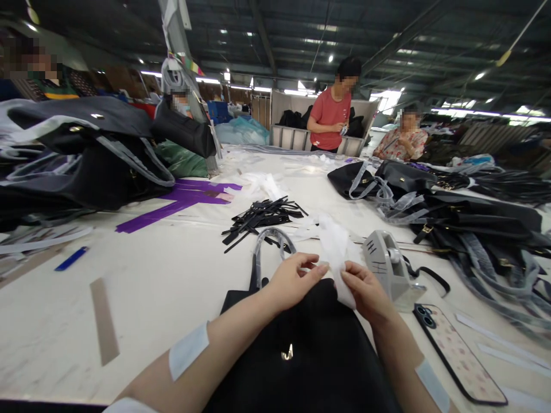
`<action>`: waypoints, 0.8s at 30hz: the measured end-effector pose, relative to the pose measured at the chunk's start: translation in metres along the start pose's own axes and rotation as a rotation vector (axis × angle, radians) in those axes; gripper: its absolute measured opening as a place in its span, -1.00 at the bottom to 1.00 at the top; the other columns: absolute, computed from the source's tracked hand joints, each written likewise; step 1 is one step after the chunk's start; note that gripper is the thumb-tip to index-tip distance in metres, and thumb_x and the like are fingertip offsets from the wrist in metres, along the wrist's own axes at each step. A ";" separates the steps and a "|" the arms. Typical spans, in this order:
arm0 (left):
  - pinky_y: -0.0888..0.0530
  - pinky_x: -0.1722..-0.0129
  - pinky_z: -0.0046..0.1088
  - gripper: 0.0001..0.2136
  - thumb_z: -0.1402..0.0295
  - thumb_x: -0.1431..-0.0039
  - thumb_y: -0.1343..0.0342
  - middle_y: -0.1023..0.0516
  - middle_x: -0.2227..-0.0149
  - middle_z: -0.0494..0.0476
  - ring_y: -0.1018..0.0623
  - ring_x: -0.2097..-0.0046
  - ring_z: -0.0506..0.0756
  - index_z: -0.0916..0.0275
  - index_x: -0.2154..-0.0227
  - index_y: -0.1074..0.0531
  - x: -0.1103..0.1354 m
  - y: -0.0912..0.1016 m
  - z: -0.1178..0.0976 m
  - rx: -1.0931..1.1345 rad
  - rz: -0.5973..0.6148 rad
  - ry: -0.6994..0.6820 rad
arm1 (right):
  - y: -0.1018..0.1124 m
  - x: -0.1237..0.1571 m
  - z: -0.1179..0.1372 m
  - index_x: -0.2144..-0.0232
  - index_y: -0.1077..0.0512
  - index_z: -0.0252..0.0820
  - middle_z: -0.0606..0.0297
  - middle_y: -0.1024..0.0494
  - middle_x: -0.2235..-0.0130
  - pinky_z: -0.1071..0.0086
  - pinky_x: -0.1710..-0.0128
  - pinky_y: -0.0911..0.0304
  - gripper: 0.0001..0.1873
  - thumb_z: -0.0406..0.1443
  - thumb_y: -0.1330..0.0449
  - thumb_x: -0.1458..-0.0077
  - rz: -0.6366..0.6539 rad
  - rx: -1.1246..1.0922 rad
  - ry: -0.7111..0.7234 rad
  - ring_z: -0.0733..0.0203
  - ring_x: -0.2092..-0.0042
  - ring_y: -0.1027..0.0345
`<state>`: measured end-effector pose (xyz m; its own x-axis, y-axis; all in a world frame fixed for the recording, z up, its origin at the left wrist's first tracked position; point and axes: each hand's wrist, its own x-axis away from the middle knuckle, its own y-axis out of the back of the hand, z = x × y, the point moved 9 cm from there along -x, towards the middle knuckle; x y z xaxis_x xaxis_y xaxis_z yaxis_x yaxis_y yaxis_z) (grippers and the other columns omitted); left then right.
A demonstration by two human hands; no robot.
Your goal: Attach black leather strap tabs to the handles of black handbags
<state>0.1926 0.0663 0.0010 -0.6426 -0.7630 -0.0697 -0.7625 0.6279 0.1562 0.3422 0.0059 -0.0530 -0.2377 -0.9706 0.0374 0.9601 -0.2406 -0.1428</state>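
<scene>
A black handbag (301, 350) with a small gold clasp lies on the white table right in front of me, its wrapped handle (269, 244) pointing away. My left hand (293, 281) and my right hand (365, 289) both pinch a piece of white tissue paper (336, 252) that stands up above the bag's top edge. Both hands have fingers closed on the paper.
A grey tape dispenser (390, 267) and a phone (458, 355) lie right of the bag. Black strips (262, 218) are piled mid-table, purple strips (181, 201) further left. Stacks of black bags (81, 155) sit left and right (473, 223). Other people stand at the far end.
</scene>
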 end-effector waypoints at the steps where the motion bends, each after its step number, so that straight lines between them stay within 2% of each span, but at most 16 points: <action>1: -0.45 0.19 -0.39 -0.60 0.06 -0.07 -0.16 -0.56 0.19 0.22 -0.52 0.20 0.09 0.32 0.22 -0.52 -0.002 -0.001 0.005 0.102 0.007 0.022 | -0.012 0.004 -0.006 0.37 -0.43 -0.18 0.33 -0.49 0.47 0.46 0.50 -0.20 -0.69 -0.10 -0.35 0.06 0.081 -0.041 -0.062 0.28 0.49 -0.32; 3: -0.44 0.25 -0.45 -0.62 0.05 -0.02 -0.19 -0.56 0.34 0.15 -0.51 0.30 0.04 0.33 0.33 -0.53 -0.005 -0.002 0.013 0.315 0.004 0.080 | -0.023 0.010 -0.011 0.41 -0.44 -0.20 0.36 -0.46 0.52 0.51 0.57 -0.11 -0.71 -0.14 -0.38 0.06 0.163 -0.044 -0.123 0.34 0.55 -0.26; 6: -0.41 0.38 -0.52 -0.64 0.10 0.09 -0.30 -0.50 0.49 0.09 -0.46 0.44 -0.03 0.35 0.41 -0.51 -0.004 0.007 0.014 0.511 -0.078 0.148 | -0.016 0.010 -0.005 0.44 -0.45 -0.22 0.36 -0.42 0.57 0.51 0.61 -0.06 -0.69 -0.09 -0.36 0.05 0.121 -0.063 -0.089 0.36 0.59 -0.20; 8: -0.39 0.42 -0.54 -0.66 0.12 0.12 -0.32 -0.48 0.54 0.07 -0.43 0.49 -0.05 0.35 0.45 -0.49 -0.001 0.021 0.000 0.534 -0.127 0.118 | -0.005 0.006 0.006 0.39 -0.48 -0.21 0.31 -0.46 0.53 0.48 0.60 -0.11 -0.66 -0.05 -0.32 0.01 0.032 -0.069 -0.006 0.32 0.57 -0.25; 10: -0.40 0.41 -0.53 -0.69 0.14 0.09 -0.30 -0.47 0.55 0.05 -0.42 0.49 -0.05 0.33 0.49 -0.47 0.006 0.042 -0.023 0.488 -0.169 0.022 | 0.003 0.005 0.021 0.32 -0.48 -0.20 0.23 -0.53 0.42 0.44 0.55 -0.18 -0.67 -0.04 -0.28 -0.03 -0.056 -0.011 0.085 0.28 0.50 -0.32; 13: -0.39 0.39 -0.57 -0.76 0.22 0.03 -0.27 -0.45 0.53 0.00 -0.42 0.45 -0.06 0.29 0.53 -0.42 0.021 0.075 -0.055 0.404 -0.263 -0.136 | -0.009 0.003 0.044 0.26 -0.47 -0.18 0.22 -0.54 0.35 0.42 0.51 -0.20 -0.70 -0.08 -0.23 -0.09 -0.076 0.244 0.132 0.27 0.47 -0.33; 15: -0.38 0.44 -0.60 -0.80 0.25 -0.02 -0.22 -0.43 0.52 -0.03 -0.40 0.48 -0.07 0.28 0.49 -0.40 0.030 0.091 -0.066 0.392 -0.329 -0.192 | -0.035 0.002 0.052 0.19 -0.47 -0.15 0.30 -0.51 0.43 0.41 0.50 -0.17 -0.70 -0.10 -0.19 -0.12 0.033 0.531 0.121 0.28 0.50 -0.29; 18: -0.34 0.55 -0.61 -0.80 0.21 -0.10 -0.15 -0.39 0.57 -0.07 -0.36 0.57 -0.08 0.24 0.40 -0.36 0.035 0.104 -0.069 0.365 -0.413 -0.195 | -0.082 0.005 0.048 0.15 -0.49 -0.09 0.38 -0.47 0.52 0.40 0.47 -0.15 -0.75 -0.21 -0.17 -0.11 0.279 0.894 0.144 0.24 0.50 -0.28; 21: -0.35 0.58 -0.59 -0.77 0.17 -0.12 -0.13 -0.39 0.57 -0.07 -0.37 0.58 -0.06 0.23 0.31 -0.38 0.029 0.099 -0.065 0.288 -0.367 -0.149 | -0.115 0.011 0.025 0.34 -0.53 -0.11 0.35 -0.53 0.48 0.39 0.42 -0.19 -0.86 -0.32 -0.19 -0.02 0.485 0.985 0.149 0.19 0.44 -0.35; 24: -0.38 0.50 -0.58 -0.77 0.20 -0.12 -0.13 -0.44 0.51 0.00 -0.41 0.50 -0.05 0.28 0.33 -0.47 0.020 0.083 -0.061 0.228 -0.213 -0.097 | -0.125 0.018 0.004 0.44 -0.50 -0.16 0.31 -0.55 0.44 0.38 0.39 -0.23 -0.91 -0.36 -0.18 0.03 0.579 0.902 0.120 0.13 0.38 -0.40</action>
<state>0.1209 0.0937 0.0722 -0.4625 -0.8696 -0.1727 -0.8708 0.4822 -0.0961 0.2186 0.0188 -0.0303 0.3213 -0.9423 0.0941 0.6746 0.2975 0.6756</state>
